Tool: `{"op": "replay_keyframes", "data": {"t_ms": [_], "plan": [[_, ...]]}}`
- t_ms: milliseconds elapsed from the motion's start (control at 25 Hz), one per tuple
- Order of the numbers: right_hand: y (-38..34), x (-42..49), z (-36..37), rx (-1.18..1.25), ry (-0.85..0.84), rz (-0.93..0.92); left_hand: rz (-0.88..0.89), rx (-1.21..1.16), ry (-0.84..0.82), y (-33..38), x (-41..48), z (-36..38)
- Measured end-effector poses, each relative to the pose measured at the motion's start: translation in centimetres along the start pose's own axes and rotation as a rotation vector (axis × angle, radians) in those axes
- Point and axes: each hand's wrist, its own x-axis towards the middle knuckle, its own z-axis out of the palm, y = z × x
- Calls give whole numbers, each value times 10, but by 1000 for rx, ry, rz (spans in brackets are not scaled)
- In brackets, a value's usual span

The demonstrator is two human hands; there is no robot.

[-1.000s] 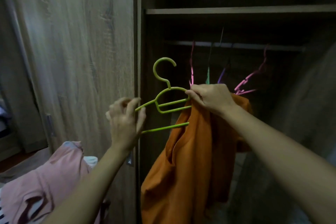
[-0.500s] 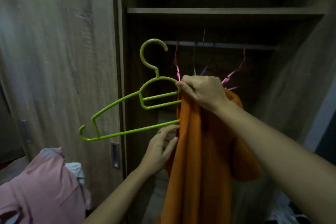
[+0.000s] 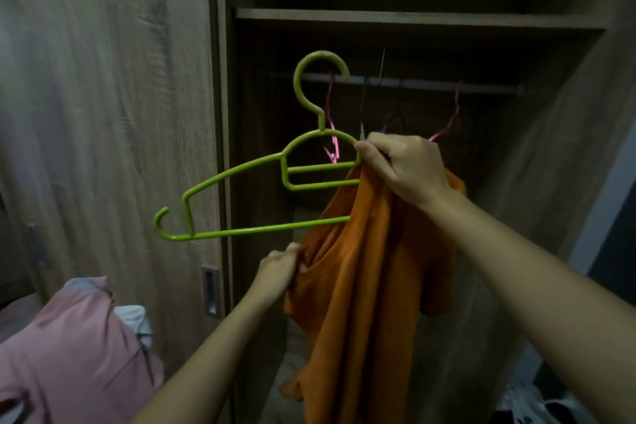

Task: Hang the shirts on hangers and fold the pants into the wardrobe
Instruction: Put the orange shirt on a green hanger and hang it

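**Orange shirt (image 3: 361, 286) held up with green hanger (image 3: 320, 167) at the open wardrobe**

Nearest me, low left: a pink garment (image 3: 69, 354) in a heap, something white just behind it. My left hand (image 3: 278, 268) reaches up from below, fingers curled and pinching a fold at the shirt's left edge, under the hanger's bottom bar. The shirt hangs in mid-air in front of the wardrobe opening, bunched at the top and draping down out of frame. My right hand (image 3: 402, 165) is above it, fingers clenched round the hanger's right shoulder and the top of the shirt together. The hanger's hook points up, its left arm is bare and its right end is hidden by cloth. To the left is the wardrobe door (image 3: 103, 113) with a recessed handle (image 3: 210, 291). Deeper in, the rail (image 3: 430, 83) carries pink hangers (image 3: 332, 148) and other dim ones. A shelf (image 3: 413, 19) sits above the rail.
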Motion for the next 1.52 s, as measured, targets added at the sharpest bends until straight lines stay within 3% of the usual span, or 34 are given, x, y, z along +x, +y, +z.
{"op": "replay_keyframes", "data": {"t_ms": [120,320,400,640,800,880,920,1040,1080,1200,1280,1400,1520], "plan": [[18,-18,-7,-77,-52,46,16,198,-62,-24,-2,-30],[39,-67,4,-129,-150,102,-102,163,-338,-21,3,-94],[47,-86,12,-70,-167,154,-114,244,-369,-13,1,-108],[58,-98,10,-13,-147,186,-203,45,-230,-7,-1,-122],[52,-97,12,-151,-294,63,-253,172,17,22,-2,-117],[35,-91,24,-128,-354,164,-117,379,148,42,-4,-97],[25,-87,30,-75,-376,246,50,397,139,54,-9,-86],[9,-79,37,122,-339,421,429,3,53,77,-19,-72],[10,-78,34,165,-308,438,506,15,104,76,-20,-83],[17,-79,28,286,-239,461,530,416,124,53,-21,-115],[15,-77,30,339,-232,432,553,544,104,35,-19,-119],[4,-72,38,353,-256,380,630,514,199,30,-18,-119],[-2,-69,40,372,-281,370,647,456,179,31,-20,-124]]}}
